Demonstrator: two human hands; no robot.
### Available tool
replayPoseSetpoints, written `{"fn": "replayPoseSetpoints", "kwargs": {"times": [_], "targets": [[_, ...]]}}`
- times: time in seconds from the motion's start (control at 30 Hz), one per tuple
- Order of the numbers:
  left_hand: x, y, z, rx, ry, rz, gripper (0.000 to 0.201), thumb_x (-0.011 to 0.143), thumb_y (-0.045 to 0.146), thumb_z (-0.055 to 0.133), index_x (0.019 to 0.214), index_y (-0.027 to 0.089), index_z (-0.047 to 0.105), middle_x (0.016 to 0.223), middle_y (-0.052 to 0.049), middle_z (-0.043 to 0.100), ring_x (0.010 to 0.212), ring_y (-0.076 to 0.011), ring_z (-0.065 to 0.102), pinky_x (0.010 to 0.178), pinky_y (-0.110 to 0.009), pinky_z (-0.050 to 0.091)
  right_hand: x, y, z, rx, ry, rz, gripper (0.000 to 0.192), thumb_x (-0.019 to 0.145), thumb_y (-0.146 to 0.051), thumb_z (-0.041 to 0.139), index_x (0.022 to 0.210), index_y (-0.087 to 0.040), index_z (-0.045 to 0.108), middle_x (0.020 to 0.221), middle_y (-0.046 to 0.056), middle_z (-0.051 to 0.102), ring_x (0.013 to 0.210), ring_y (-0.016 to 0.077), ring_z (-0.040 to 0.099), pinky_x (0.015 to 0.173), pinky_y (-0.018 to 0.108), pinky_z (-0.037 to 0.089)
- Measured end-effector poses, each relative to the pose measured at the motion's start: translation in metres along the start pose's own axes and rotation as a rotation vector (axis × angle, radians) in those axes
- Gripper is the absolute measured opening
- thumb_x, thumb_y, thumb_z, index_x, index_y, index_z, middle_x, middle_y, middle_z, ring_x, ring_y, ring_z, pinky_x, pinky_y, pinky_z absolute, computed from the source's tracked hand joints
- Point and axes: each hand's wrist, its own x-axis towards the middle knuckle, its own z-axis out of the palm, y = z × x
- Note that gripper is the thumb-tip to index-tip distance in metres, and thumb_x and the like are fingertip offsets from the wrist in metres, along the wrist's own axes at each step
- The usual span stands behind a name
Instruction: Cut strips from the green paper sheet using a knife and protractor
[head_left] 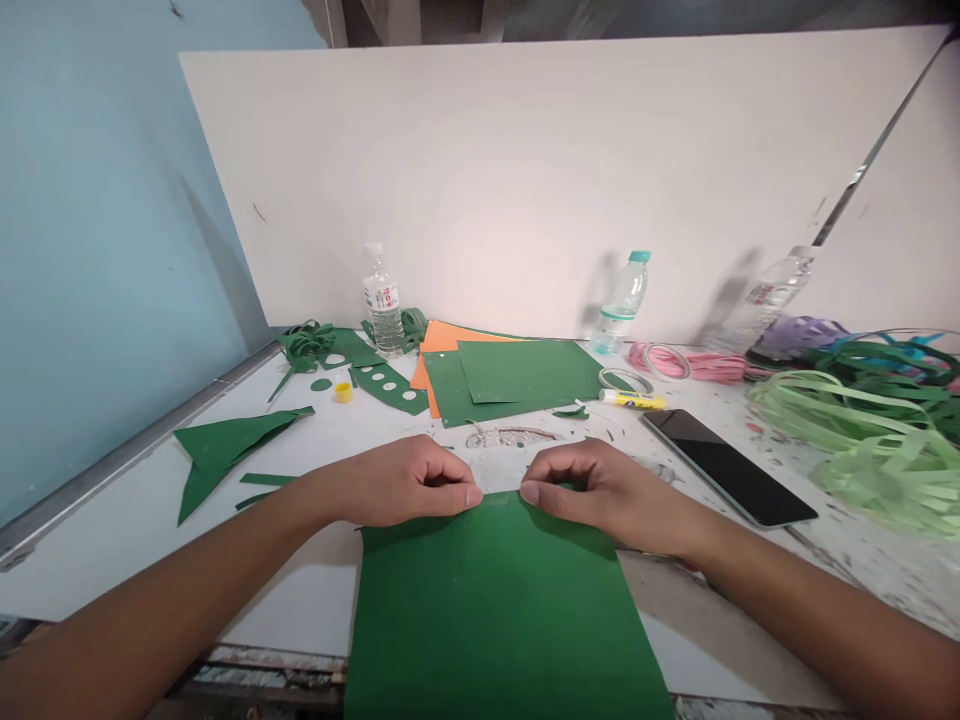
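A large sheet of dark green paper [502,610] lies in front of me, its near end running out of the bottom of the view. My left hand [420,480] pinches the far edge between thumb and curled fingers, left of the middle. On the same edge, a short way to the right, my right hand [585,490] pinches it likewise. Thumbs rest on top of the paper; the fingertips beneath are partly hidden. Beyond the hands lies a stack of green sheets [525,372] with orange paper [421,372] under it.
A phone [727,465] and a yellow glue stick [634,399] lie to the right, near tape rolls [666,363] and light green paper strips [885,450]. Plastic bottles [384,315] stand along the white board [510,180]. Cut green scraps [225,450] and a yellow cap [343,393] are left.
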Motion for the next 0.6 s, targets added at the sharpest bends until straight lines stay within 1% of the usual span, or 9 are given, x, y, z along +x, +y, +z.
{"fn": "replayPoseSetpoints", "kwargs": {"times": [0.17,0.3,0.47,0.6], "targets": [[0.0,-0.001,-0.001,0.001,-0.02,-0.006,0.041,0.1,0.045,0.049,0.069,0.02,0.039,0.065,0.005,0.026,0.056,-0.0118,0.022,0.052,-0.03,0.02,0.0,0.0,-0.005,-0.024,-0.013,-0.008,0.029,0.094,-0.039,0.063,0.077,-0.017,0.066,0.069,-0.003,0.053,0.064,0.0112,0.042,0.058,0.026,0.033],[-0.001,-0.003,-0.003,0.004,-0.008,-0.013,0.043,0.1,0.046,0.049,0.068,0.02,0.037,0.065,0.005,0.025,0.057,-0.012,0.022,0.052,-0.03,0.019,-0.001,0.004,-0.01,-0.042,0.001,-0.01,0.03,0.094,-0.042,0.064,0.077,-0.017,0.067,0.07,-0.003,0.053,0.064,0.0111,0.043,0.058,0.026,0.034],[-0.002,-0.004,-0.005,0.013,0.027,-0.02,0.047,0.102,0.048,0.046,0.068,0.02,0.03,0.066,0.005,0.021,0.057,-0.0123,0.02,0.053,-0.031,0.019,0.0,0.007,-0.015,-0.064,0.026,-0.004,0.03,0.094,-0.042,0.063,0.078,-0.017,0.067,0.072,-0.002,0.055,0.065,0.0118,0.044,0.059,0.026,0.034],[0.0,-0.004,-0.007,0.019,0.035,-0.026,0.046,0.102,0.047,0.046,0.068,0.02,0.03,0.065,0.005,0.021,0.057,-0.0124,0.02,0.053,-0.031,0.019,0.002,0.008,-0.018,-0.085,0.018,0.004,0.03,0.094,-0.043,0.062,0.079,-0.017,0.067,0.072,-0.002,0.054,0.065,0.0121,0.044,0.058,0.026,0.034]]}}
